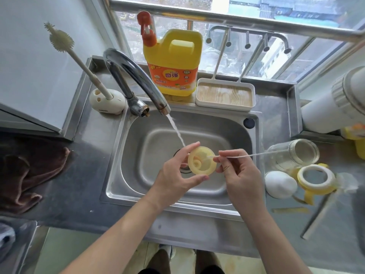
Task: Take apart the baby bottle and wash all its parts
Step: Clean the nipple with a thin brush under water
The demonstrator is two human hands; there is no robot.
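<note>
Nipple [201,160]: pale yellow, round, base turned toward the camera; held over the sink's drain, at the centre of the view.
Left hand [176,175]: fingers grasping the nipple by its rim, thumb at its 6 o'clock edge, index finger at 12 o'clock.
Right hand [240,171]: thumb and fingertips pinched on a thin brush [246,155]; its tip touches the nipple's inner face, its wire handle runs out toward 3 o'clock.
Sink [233,194]: steel basin.
Tap [136,78]: at 11 o'clock of the basin, running; the stream falls just beside the nipple's 11 o'clock edge.
Bottle [294,155]: clear, lying on its side on the counter at 3 o'clock of the sink, mouth facing 3 o'clock.
Collar [316,178]: yellow ring with handles, on the counter at 4 o'clock, just below the bottle.
White cap [280,184]: domed, touching the collar's 9 o'clock side.
Detergent [173,62]: yellow jug with orange pump, at 12 o'clock behind the sink.
Tray [225,94]: white, wood-grain floor, just right of the jug.
Bottle brush [79,62]: upright in a white holder at 10 o'clock.
Cloth [29,175]: brown, bunched on the counter at 9 o'clock.
</note>
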